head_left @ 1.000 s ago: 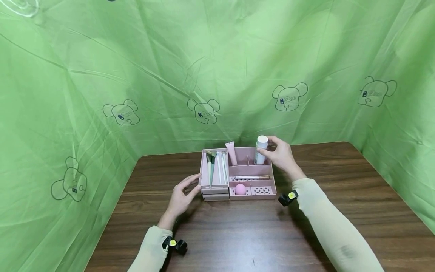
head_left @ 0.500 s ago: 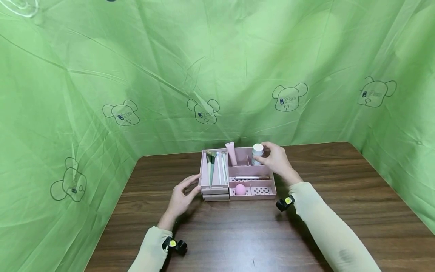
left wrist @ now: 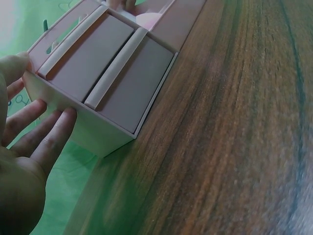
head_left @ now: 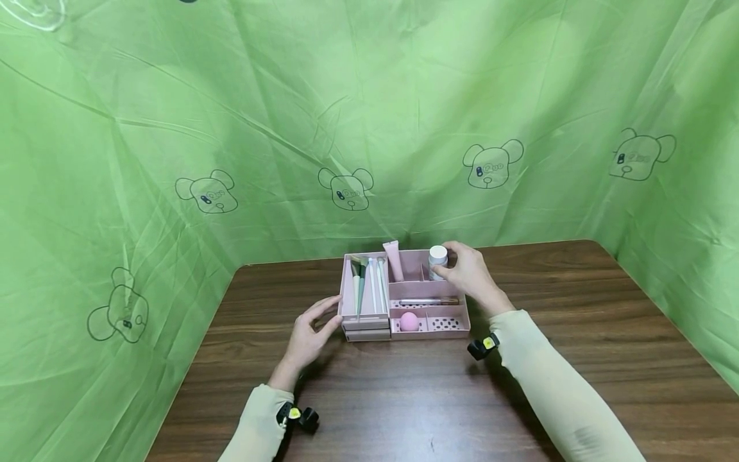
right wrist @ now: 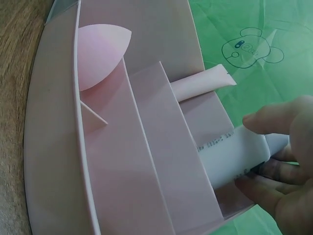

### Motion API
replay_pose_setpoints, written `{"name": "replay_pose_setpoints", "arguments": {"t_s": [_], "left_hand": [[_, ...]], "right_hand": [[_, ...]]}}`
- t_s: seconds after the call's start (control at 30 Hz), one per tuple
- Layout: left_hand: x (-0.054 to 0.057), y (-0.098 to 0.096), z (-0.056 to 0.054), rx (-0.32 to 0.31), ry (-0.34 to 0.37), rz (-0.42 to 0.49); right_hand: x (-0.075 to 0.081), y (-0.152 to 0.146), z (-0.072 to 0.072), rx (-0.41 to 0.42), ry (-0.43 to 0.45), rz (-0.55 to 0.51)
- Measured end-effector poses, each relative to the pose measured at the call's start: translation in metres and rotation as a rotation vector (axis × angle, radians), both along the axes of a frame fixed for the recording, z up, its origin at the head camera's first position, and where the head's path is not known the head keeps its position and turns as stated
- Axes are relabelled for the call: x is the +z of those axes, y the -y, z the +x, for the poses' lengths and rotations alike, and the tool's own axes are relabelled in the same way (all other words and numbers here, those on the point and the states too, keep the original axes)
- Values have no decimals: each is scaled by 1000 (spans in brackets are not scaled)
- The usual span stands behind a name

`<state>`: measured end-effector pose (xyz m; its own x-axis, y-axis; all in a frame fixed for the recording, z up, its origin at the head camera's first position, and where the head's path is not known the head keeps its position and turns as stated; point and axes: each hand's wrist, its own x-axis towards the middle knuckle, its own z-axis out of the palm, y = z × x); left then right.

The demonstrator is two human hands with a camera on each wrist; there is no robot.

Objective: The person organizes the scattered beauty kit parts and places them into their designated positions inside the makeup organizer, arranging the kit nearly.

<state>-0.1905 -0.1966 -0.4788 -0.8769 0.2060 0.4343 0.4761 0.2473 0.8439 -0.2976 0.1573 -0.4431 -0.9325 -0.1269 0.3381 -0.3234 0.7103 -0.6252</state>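
A pink makeup organizer (head_left: 430, 335) stands on the table, with drawers (left wrist: 93, 58) on its left. My right hand (head_left: 470, 274) pinches a white capped bottle (right wrist: 232, 154), which stands in the back right compartment. Its lower end is hidden behind the divider in the right wrist view. At the organizer's left side, my left hand (head_left: 307, 339) rests its fairly straight fingers (left wrist: 51, 139) against the wall, thumb at the front edge. Several makeup brushes (head_left: 371, 289) lie on the left top tray.
A pink tube (head_left: 394, 262) leans in the back compartment beside the bottle. A slim pen-like tube (head_left: 427, 301) lies in the middle row. In the front row sits a pink makeup sponge (right wrist: 100, 55). A green curtain (head_left: 404, 128) hangs behind the wooden table (head_left: 416, 398).
My right hand has lowered the white bottle into the back right compartment and shifted slightly left, still holding it. The left hand has stayed at the organizer's side.
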Motion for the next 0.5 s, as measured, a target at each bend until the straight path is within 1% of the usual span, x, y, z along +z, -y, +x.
{"name": "replay_pose_setpoints", "arguments": {"t_s": [0.13,0.3,0.5], "left_hand": [[1,-1,0,3,-6,-11],[2,-1,-1,8,-8,-19],[3,0,-1,2,-23,-20]], "right_hand": [[3,0,3,-25,1,8],[5,0,2,-51,-11,25],[6,0,2,-48,-1,13]]}}
